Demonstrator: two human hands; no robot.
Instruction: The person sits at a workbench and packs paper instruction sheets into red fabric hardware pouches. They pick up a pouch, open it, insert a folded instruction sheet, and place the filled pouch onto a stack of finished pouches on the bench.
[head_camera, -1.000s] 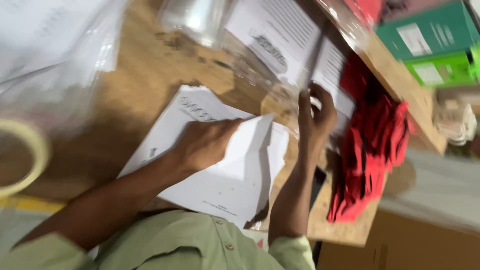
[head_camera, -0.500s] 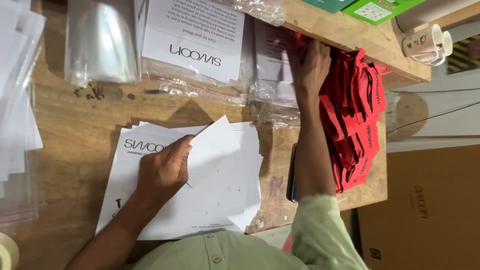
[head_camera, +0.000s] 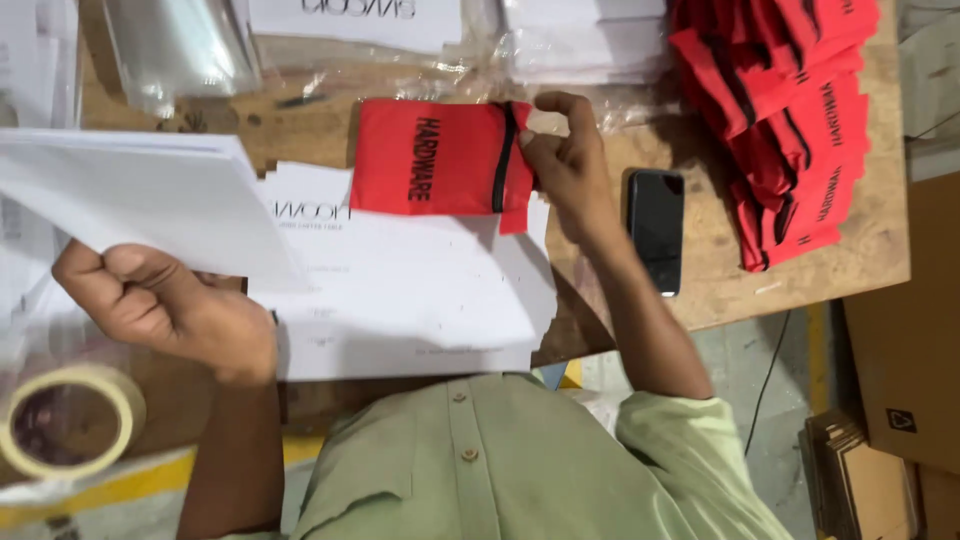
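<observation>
Pouch (head_camera: 430, 158), red w/ black zip, sits on paper stack (head_camera: 400, 300), pinched at zip end by right hand (head_camera: 565, 165). Left hand (head_camera: 170, 305) fisted on lifted sheet (head_camera: 150, 200). Best to keep sheet raised & pouch flat, square to stack, clear of phone (head_camera: 657, 230).

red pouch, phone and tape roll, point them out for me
red pouch (head_camera: 430, 158), head view, middle of its red fabric face
phone (head_camera: 656, 230), head view, centre of its dark screen
tape roll (head_camera: 110, 385), head view, upper right of its pale ring
</observation>
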